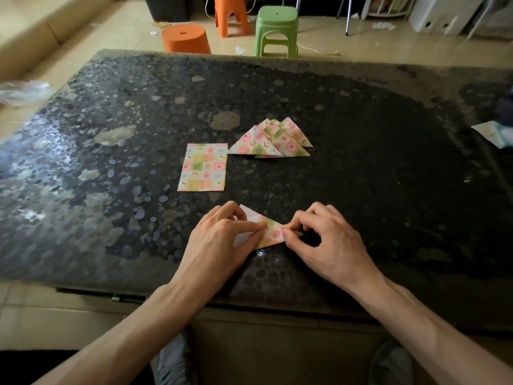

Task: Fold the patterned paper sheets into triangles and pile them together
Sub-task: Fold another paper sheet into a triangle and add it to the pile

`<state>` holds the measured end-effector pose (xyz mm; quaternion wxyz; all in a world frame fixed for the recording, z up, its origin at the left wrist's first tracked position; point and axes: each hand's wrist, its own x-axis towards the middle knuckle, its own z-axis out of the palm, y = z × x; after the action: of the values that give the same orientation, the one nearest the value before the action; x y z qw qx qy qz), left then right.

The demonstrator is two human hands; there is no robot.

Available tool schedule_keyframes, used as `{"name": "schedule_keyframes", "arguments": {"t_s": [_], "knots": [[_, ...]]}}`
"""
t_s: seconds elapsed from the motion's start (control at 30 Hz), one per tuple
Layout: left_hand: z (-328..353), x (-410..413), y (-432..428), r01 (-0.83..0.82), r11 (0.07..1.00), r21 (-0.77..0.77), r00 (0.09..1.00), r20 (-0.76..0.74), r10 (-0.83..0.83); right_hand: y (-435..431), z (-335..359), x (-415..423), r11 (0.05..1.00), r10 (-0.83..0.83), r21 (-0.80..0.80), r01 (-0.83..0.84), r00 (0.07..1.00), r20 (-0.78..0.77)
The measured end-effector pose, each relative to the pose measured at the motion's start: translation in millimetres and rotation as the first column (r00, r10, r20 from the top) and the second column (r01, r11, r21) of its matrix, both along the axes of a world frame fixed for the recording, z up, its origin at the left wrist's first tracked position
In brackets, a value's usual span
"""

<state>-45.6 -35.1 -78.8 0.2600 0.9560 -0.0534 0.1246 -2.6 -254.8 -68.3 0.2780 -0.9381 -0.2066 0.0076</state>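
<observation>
The half-folded sheet [271, 232] lay at the near middle of the worktop [374, 168], between the two hands. It was thin paper, printed in small squares of pink, pale green and cream with tiny pictures, and its plain white back showed where a corner stuck out beyond the left fingers. The left grip [222, 240] covered the sheet's left part, fingers bent, with thumb and forefinger tips brought together on the patterned flap. The right grip [329, 241] pinched the sheet's right end between thumb and forefinger, the other fingers curled above the stone.

Farther back, left of centre, the flat sheets [203, 167] lay as a neat rectangle, pattern side up, with crisp straight edges. Just beside it to the right sat the pile of triangles [273, 140], folded pieces of the same paper overlapping loosely, their points facing away and their long edges toward the person.

The worktop was dark polished stone, mottled with pale pebble-like ovals and glossy where the light caught it. Beyond its far edge, on a beige tiled floor, stood a green plastic stool [276, 30] and an orange stool [231, 13], with a round orange tub [185, 38] upside down beside them.
</observation>
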Motion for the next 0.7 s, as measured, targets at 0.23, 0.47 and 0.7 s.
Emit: {"name": "schedule_keyframes", "arguments": {"t_s": [0.23,0.47,0.7], "knots": [[-0.4,1.4,1.9,0.007,1.000,0.018,1.000,0.001,-0.007,-0.3,2.2,1.1,1.000,-0.002,-0.015,0.002,1.000,-0.021],[0.5,1.5,1.3,0.012,1.000,-0.003,1.000,-0.009,-0.012,1.6,2.2,0.5,0.999,-0.006,-0.032,0.006,1.000,-0.011],[1.4,2.8,1.0,0.015,0.999,0.032,1.000,-0.009,-0.015,2.9,0.8,-1.6,0.999,-0.018,-0.040,0.018,1.000,0.007]]}}
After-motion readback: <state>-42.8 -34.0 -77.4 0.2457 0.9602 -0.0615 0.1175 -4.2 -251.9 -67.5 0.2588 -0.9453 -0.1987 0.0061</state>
